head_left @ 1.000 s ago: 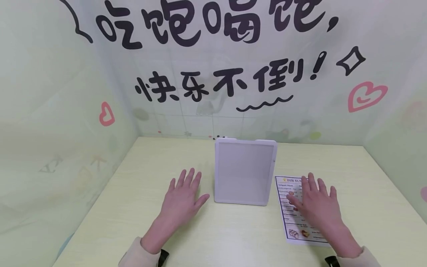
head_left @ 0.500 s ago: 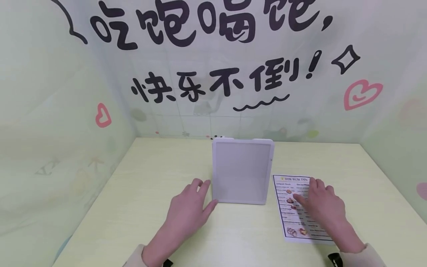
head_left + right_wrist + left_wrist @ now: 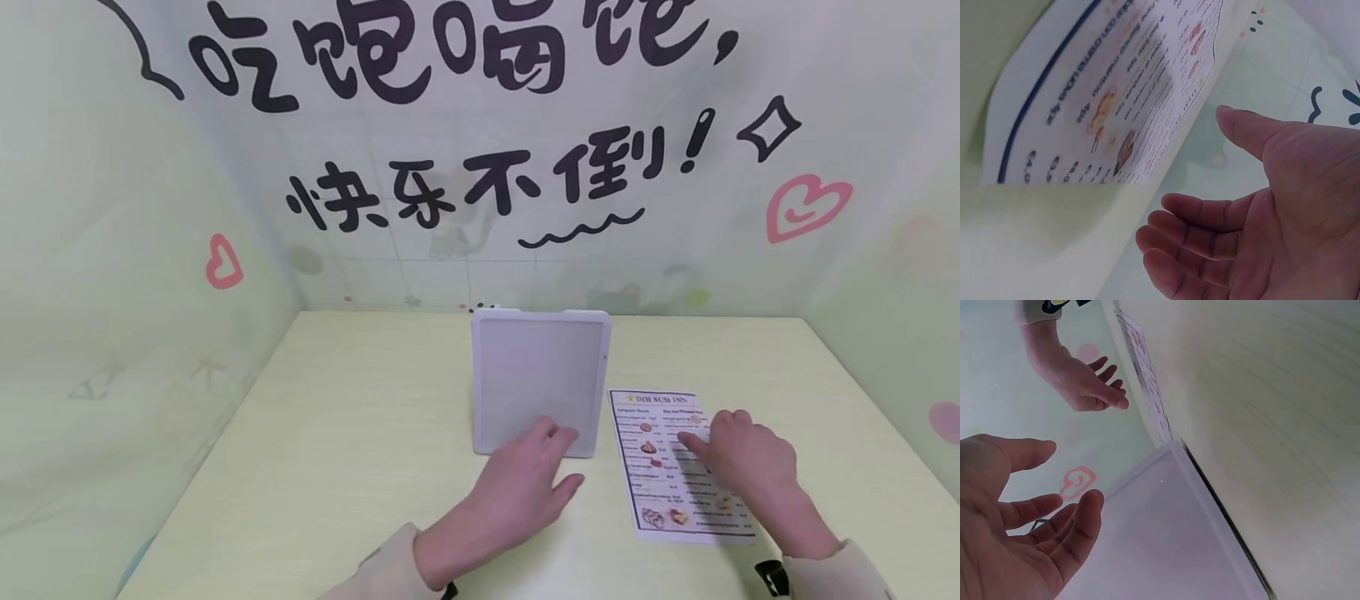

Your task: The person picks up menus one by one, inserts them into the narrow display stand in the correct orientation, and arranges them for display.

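A white framed panel (image 3: 536, 367) stands upright near the middle of the table, its blank grey face towards me. In the head view my left hand (image 3: 517, 483) overlaps its lower part, fingers loosely bent and holding nothing. The left wrist view shows a gap between that thumb and the fingers, with the panel (image 3: 1166, 531) beyond. To the right lies a printed menu sheet (image 3: 645, 483) headed "DIM SUM INN". My right hand (image 3: 753, 458) hovers at its right side, fingers loosely curved. In the right wrist view this hand (image 3: 1297, 194) is empty, apart from the sheet (image 3: 1066, 100).
The pale wooden table (image 3: 337, 417) reaches back to a printed curtain (image 3: 360, 275) with large black characters. Similar curtain sides (image 3: 135, 292) close in the left and right. Pink hearts are printed on the curtain.
My left hand has swept right from beside the panel to in front of it, its spread fingers bending. The right hand has shifted slightly right across the menu, fingers curving in.
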Demonstrator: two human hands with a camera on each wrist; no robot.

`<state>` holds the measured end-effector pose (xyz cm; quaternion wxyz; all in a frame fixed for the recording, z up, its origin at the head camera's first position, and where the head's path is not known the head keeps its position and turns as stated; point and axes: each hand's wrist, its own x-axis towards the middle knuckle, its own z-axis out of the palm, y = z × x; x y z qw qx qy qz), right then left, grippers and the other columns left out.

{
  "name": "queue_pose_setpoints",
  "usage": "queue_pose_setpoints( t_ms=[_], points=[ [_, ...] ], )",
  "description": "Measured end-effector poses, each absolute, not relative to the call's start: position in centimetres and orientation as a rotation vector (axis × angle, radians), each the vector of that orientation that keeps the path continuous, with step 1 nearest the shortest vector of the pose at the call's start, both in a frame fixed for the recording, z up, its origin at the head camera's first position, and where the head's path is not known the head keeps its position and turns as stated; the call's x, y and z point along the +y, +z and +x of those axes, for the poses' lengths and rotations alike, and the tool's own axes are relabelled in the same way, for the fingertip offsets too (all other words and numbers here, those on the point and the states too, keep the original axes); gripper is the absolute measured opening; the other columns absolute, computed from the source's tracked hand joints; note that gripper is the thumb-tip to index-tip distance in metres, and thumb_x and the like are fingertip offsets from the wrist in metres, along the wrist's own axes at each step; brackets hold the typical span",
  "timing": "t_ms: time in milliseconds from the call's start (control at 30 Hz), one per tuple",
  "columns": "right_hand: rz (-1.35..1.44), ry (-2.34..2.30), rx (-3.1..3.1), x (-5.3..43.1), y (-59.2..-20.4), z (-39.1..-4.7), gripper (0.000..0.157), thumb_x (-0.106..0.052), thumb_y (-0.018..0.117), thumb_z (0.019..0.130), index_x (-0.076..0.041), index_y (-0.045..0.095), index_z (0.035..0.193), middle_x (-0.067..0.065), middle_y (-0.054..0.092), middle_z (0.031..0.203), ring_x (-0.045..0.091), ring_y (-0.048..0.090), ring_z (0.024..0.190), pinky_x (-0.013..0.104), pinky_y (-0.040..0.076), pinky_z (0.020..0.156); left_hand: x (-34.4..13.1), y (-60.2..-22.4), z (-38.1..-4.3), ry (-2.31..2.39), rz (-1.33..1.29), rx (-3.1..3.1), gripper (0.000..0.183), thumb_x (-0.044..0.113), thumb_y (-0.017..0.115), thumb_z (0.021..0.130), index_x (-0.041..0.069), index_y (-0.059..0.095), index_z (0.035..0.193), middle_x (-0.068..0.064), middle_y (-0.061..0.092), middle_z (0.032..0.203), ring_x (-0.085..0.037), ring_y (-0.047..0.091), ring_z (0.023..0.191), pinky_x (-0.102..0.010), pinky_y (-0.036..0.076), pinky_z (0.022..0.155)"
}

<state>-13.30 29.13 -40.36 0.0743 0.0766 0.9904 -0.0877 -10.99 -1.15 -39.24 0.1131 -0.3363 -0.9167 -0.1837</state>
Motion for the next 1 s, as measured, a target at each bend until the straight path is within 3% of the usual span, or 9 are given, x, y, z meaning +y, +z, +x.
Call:
queue_pose_setpoints(
  t_ms=[267,600,800,1000],
  points=[
    [0.265,-0.315,2.913,29.5,-40.6,-13.3,0.055,-0.048,0.062,0.099,0.006,0.054,0.091,0.012,0.05,0.072,0.026,0.05,0.061,0.037,0.039,0.053,2.4,-39.8,-10.9,-0.558,-1.071,-2.817,0.049,0.033,0.079,0.092,0.009,0.063,0.132,-0.002,0.065,0.111,-0.011,0.066,0.085,-0.021,0.052,0.067],
    [0.287,-0.341,2.874,30.2,-41.5,-13.5,0.053,-0.045,0.064,0.098,0.008,0.057,0.094,0.011,0.05,0.071,0.025,0.051,0.061,0.036,0.039,0.053,7.0,-40.7,-11.9,-0.679,-1.112,-3.031,0.063,0.036,0.078,0.09,0.009,0.057,0.143,0.0,0.067,0.127,-0.005,0.062,0.104,-0.018,0.05,0.083],
    [0.274,-0.363,2.883,30.5,-42.0,-13.7,0.052,-0.048,0.064,0.097,0.002,0.055,0.086,0.01,0.049,0.068,0.023,0.051,0.058,0.033,0.037,0.051,8.9,-41.5,-12.4,-0.565,-1.101,-3.082,0.069,0.028,0.083,0.085,0.008,0.056,0.145,-0.001,0.066,0.123,-0.004,0.058,0.089,-0.017,0.047,0.07],
    [0.291,-0.379,2.872,30.9,-42.5,-14.2,0.062,-0.061,0.063,0.093,0.0,0.055,0.083,0.01,0.05,0.069,0.024,0.051,0.059,0.035,0.038,0.052,9.6,-41.8,-12.6,-0.483,-1.127,-3.063,0.046,0.018,0.084,0.082,0.013,0.07,0.125,0.004,0.063,0.101,-0.005,0.051,0.075,-0.018,0.042,0.061]
  ],
)
